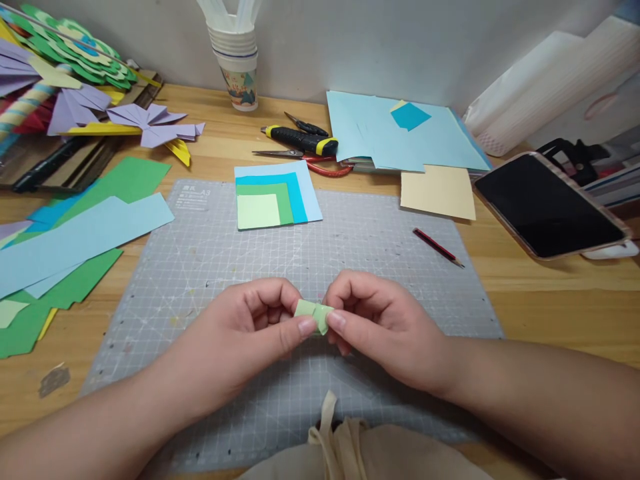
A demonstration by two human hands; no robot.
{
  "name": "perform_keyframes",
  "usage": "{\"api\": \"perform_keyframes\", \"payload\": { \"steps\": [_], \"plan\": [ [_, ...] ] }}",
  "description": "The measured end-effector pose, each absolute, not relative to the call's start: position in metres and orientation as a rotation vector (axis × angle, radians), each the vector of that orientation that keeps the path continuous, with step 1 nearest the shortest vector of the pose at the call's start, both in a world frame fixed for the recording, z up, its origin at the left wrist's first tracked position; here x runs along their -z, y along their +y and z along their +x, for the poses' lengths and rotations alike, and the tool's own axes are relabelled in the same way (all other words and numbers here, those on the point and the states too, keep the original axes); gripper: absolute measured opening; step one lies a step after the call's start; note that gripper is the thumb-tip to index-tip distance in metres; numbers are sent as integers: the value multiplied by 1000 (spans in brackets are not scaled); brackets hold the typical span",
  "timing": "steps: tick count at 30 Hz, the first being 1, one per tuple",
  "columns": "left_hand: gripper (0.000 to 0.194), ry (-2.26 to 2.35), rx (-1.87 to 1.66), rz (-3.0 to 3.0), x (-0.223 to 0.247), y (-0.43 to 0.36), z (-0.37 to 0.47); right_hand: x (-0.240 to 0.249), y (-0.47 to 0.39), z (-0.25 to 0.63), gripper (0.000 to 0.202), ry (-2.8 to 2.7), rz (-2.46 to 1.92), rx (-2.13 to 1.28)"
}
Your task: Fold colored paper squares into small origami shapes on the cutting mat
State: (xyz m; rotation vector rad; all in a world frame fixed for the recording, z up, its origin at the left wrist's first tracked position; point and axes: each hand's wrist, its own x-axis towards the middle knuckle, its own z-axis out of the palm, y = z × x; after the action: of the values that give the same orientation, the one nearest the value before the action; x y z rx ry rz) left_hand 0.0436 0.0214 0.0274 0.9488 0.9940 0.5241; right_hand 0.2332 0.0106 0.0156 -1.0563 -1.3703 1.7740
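Note:
A small folded piece of light green paper is held above the grey cutting mat. My left hand pinches its left part between thumb and fingers. On its right end, the thumb and fingers of my right hand are closed. Part of the paper is hidden behind the thumbs. Beyond my hands lies a stack of square papers in light green, green, blue and pale blue, with the smallest on top. A dark red pencil rests on the mat to the right.
Paper strips lie at the left, near purple paper flowers. At the back are stacked paper cups, a utility knife, red-handled scissors and pale blue sheets. A tablet lies at right.

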Motion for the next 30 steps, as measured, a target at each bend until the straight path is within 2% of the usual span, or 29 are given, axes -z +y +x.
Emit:
{"api": "perform_keyframes", "payload": {
  "steps": [8, 15, 19, 30],
  "plan": [
    [24, 1066, -488, 944, -30, 21, 45, -17, 11, 231, 18, -1357, -1099, -1736],
    [22, 1008, -510, 929, -29, 25, 42, -17, 13, 231, 13, -1268, -1034, -1865],
    [20, 1019, -492, 939, -29, 27, 42, -18, 14, 232, 20, -1232, -1082, -1935],
    [21, 1073, -499, 956, -26, 26, 39, -18, 12, 232, 19, -1248, -1158, -1834]
  ]
}}
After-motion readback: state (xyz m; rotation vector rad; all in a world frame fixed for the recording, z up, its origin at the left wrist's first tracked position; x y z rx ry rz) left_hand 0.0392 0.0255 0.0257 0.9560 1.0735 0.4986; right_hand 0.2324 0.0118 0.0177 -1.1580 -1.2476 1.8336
